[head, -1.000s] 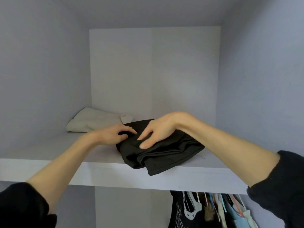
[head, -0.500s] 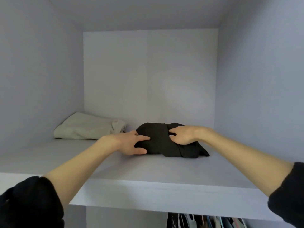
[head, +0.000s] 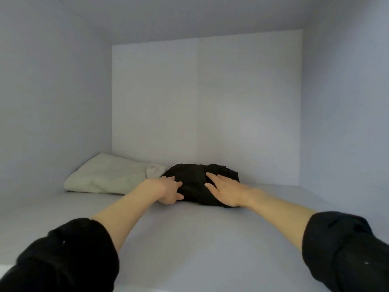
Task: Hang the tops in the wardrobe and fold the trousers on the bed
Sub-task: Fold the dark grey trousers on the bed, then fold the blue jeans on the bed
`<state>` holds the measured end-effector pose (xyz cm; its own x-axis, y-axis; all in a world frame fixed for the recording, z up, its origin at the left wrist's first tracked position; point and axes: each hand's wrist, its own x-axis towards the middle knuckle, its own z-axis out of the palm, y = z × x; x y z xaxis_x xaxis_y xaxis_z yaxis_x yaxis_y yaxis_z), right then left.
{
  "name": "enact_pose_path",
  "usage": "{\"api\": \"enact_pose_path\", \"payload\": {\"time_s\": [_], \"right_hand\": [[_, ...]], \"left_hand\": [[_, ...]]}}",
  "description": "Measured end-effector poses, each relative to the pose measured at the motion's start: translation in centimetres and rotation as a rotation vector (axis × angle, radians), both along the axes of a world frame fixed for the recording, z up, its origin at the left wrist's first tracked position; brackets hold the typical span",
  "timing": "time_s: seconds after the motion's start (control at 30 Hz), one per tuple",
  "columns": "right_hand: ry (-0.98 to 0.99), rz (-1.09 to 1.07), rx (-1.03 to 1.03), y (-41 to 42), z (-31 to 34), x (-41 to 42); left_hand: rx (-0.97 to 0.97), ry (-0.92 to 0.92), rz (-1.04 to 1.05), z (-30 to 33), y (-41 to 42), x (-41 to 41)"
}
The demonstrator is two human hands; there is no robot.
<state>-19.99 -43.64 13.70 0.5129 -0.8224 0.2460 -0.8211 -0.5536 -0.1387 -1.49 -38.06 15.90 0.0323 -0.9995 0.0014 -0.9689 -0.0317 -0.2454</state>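
A folded black garment (head: 192,182) lies far back on the pale wardrobe shelf (head: 189,239), close to the back wall. My left hand (head: 168,191) touches its left side with fingers loosely bent. My right hand (head: 226,190) lies flat on its right part, fingers straight, pressing the cloth. Both arms reach deep into the compartment, black sleeves pushed up near the elbows.
A folded cream garment (head: 105,177) sits in the back left corner of the shelf, touching the black one. The side walls (head: 52,112) and the back panel (head: 206,106) close the compartment in. Bare shelf stretches in front and to the right.
The black garment has slid from the shelf's front edge to the back wall, pushed by both hands. My right hand has flattened on it. The view has moved further into the compartment.
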Motion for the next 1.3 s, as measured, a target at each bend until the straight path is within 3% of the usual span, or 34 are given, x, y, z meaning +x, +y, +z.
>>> {"api": "enact_pose_path", "payload": {"time_s": [0.13, 0.3, 0.43, 0.57, 0.73, 0.9, 1.3], "right_hand": [[-0.006, 0.042, -0.053, -1.9, -0.3, 1.6], [0.213, -0.110, -0.157, -1.1, 0.8, 2.4], [0.098, -0.117, -0.204, 2.6, 2.7, 3.4], [0.045, -0.052, -0.295, 8.9, 3.7, 5.5], [-0.187, 0.166, -0.420, 18.9, 2.7, 11.8], [-0.452, 0.483, -0.312, 34.2, -1.6, 19.9], [-0.341, 1.129, 0.227, 74.6, -16.6, 28.6]], "left_hand": [[-0.071, 0.011, 0.061, -1.2, -1.4, 1.4], [-0.088, 0.093, 0.025, -1.5, -0.2, 2.0], [-0.140, 0.227, 0.007, 0.0, 3.5, 2.4], [-0.334, 0.428, -0.061, 1.1, 10.8, 3.7], [-0.732, 0.638, -0.090, -0.1, 24.2, 7.5], [-0.867, 0.636, 0.090, -4.8, 42.2, 11.3], [-1.038, 0.601, 0.817, -18.3, 85.3, 10.6]]}}
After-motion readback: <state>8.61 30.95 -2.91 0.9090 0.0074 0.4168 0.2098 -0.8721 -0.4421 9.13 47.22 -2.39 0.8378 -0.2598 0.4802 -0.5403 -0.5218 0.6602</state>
